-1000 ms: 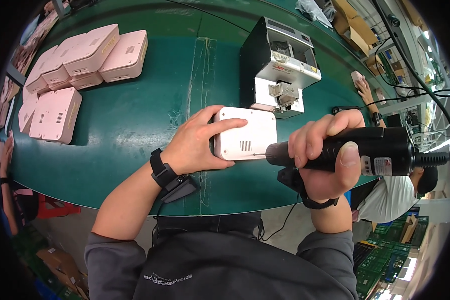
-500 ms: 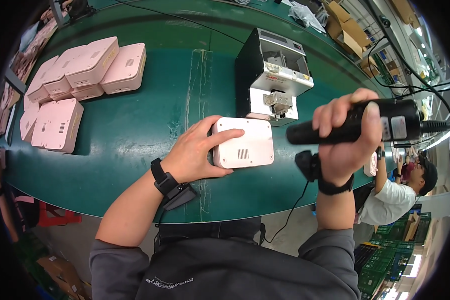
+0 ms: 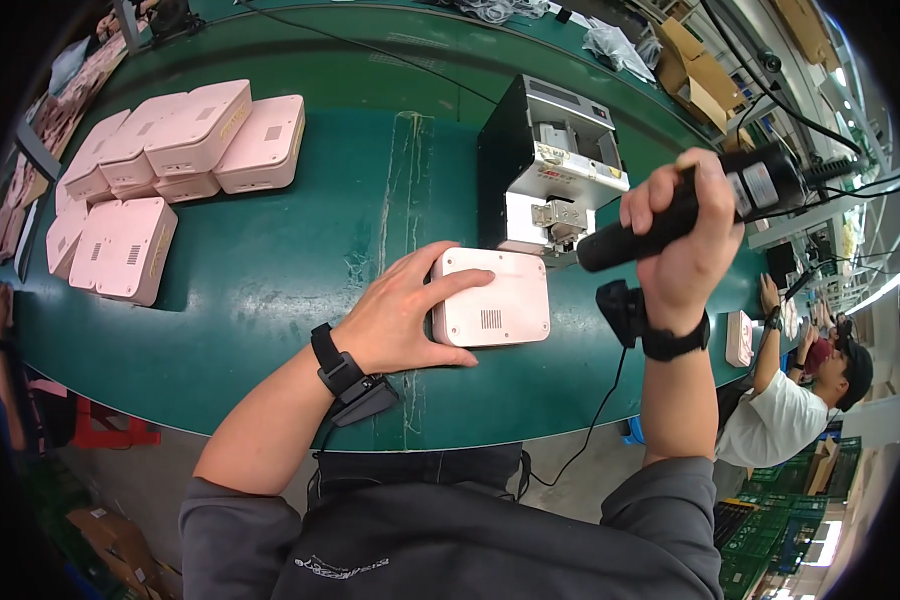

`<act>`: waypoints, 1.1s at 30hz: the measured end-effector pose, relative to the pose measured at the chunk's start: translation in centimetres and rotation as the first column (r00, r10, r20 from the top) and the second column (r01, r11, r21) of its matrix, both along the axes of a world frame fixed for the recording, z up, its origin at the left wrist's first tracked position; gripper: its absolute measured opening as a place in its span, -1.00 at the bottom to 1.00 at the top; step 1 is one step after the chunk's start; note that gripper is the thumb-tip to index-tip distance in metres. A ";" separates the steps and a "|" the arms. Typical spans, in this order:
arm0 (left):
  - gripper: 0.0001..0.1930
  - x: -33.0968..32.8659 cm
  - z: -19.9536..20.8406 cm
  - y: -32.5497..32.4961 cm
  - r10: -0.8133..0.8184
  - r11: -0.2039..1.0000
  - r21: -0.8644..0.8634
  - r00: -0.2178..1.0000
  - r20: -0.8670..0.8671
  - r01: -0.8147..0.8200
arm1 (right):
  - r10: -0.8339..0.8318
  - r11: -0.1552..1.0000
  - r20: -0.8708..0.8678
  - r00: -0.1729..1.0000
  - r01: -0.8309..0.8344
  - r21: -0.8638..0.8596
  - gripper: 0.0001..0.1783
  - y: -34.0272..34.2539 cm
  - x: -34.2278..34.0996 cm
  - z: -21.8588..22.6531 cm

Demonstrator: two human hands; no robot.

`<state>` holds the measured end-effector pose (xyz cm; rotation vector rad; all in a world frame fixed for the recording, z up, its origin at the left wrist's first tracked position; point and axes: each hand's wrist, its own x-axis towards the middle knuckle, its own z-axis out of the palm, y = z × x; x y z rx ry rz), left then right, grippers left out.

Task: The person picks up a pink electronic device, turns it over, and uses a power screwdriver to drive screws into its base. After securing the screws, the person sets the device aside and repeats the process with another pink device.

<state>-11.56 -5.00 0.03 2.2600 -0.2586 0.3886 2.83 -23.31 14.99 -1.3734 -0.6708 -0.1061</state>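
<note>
My left hand (image 3: 395,312) grips the left side of a pale pink plastic box (image 3: 510,296) lying flat on the green bench. The index finger rests on the box's top and the thumb is at its near left corner. Small corner holes and a slotted vent show on that top. My right hand (image 3: 692,225) is closed around a black corded electric screwdriver (image 3: 660,218), held above the bench to the right of the box. Its narrower end points left, toward the front of a black and silver screw feeder (image 3: 515,150). The screwdriver's bit cannot be made out.
Several similar pink boxes (image 3: 125,250) are stacked at the left. Another pale box (image 3: 739,338) lies at the right, near a co-worker in a white shirt (image 3: 775,420). A cable hangs from my right wrist strap. Cardboard boxes (image 3: 695,70) stand at the far right.
My right hand has lifted the screwdriver away from me, and its cord end has tilted upward. My left hand keeps its hold on the box. The whole view has shifted slightly.
</note>
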 end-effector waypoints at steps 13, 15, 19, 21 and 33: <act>-0.16 0.2 -0.4 -0.2 -0.009 1.000 -0.026 0.999 0.043 0.011 | 0.445 0.895 -0.065 0.893 -0.440 0.073 -0.52 1.5 -9.1 0.0; -0.18 0.2 -0.4 -0.3 0.005 0.999 -0.034 0.997 0.071 -0.002 | 0.444 0.896 -0.073 0.893 -0.442 0.039 -0.51 1.8 -9.4 -0.3; -0.22 0.0 -0.8 -0.4 0.033 0.997 -0.069 0.998 0.060 -0.029 | 0.401 0.909 -0.144 0.905 -0.412 -0.056 -0.49 2.1 -9.9 -1.0; -0.23 0.1 -0.9 -0.4 0.046 0.996 -0.082 0.997 0.061 -0.041 | 0.409 0.904 -0.168 0.897 -0.423 -0.058 -0.48 2.2 -10.1 -1.0; -0.26 0.2 -1.2 -0.5 0.050 0.995 -0.089 0.995 0.091 -0.042 | 0.374 0.917 -0.216 0.902 -0.394 -0.059 -0.45 2.4 -10.2 -1.5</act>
